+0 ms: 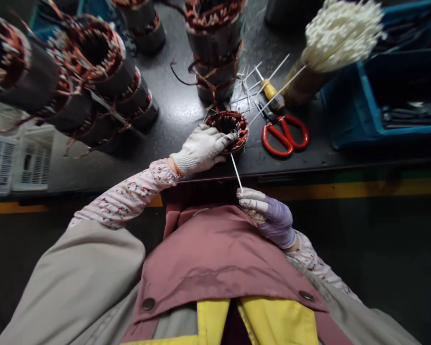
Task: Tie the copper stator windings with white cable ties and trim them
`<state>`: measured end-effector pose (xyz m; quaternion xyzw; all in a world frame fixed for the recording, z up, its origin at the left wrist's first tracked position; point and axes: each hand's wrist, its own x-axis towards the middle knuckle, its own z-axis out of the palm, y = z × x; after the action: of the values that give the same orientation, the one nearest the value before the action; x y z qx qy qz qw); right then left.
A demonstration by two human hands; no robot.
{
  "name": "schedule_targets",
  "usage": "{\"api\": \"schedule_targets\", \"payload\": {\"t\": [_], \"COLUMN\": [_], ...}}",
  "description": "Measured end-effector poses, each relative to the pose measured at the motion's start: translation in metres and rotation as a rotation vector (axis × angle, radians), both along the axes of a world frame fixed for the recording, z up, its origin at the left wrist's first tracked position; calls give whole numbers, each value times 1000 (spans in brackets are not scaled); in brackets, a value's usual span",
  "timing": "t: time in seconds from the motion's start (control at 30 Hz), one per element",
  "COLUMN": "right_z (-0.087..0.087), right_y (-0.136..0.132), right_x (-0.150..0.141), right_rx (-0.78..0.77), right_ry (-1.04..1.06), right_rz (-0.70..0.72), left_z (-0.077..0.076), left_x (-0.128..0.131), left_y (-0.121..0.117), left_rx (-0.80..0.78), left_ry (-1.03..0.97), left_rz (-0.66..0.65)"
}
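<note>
My left hand [205, 147], in a white knit glove, rests on a small motor stator [242, 136] with copper windings, near the table's front edge. Its fingers bend over the stator's near rim and hold it. A thin white cord [236, 171] runs tautly from the near side of the stator down to my right hand [267, 213]. That hand wears a white and purple glove and pinches the cord's end in front of the table edge. Another white strand [277, 93] slants up and right from the stator. The stator's underside is hidden.
Red-handled scissors [285, 135] and a yellow-handled tool [271, 91] lie right of the stator, beside loose white strands. Behind stands a bundle of white cords [341, 33]. Stacked stators [215, 43] rise behind and at left [104, 72]. A blue bin [371, 115] sits at right.
</note>
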<state>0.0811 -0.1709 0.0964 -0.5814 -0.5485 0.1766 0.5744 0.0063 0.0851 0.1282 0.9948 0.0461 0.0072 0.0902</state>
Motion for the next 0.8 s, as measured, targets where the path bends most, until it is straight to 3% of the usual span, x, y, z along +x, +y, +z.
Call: {"api": "schedule_targets", "payload": {"t": [0.37, 0.63, 0.8], "right_z": [-15, -36, -34], "right_y": [12, 60, 67], "right_x": [-5, -9, -7], "right_rx": [-10, 16, 28], "right_ry": [-39, -205, -240], "right_rz": [-57, -173, -188], "left_z": [2, 7, 10], "left_x": [2, -5, -12], "left_y": [1, -3, -14], "left_rx": [-15, -53, -12], "left_ry": [1, -77, -133], "left_rz": [-11, 71, 147]}}
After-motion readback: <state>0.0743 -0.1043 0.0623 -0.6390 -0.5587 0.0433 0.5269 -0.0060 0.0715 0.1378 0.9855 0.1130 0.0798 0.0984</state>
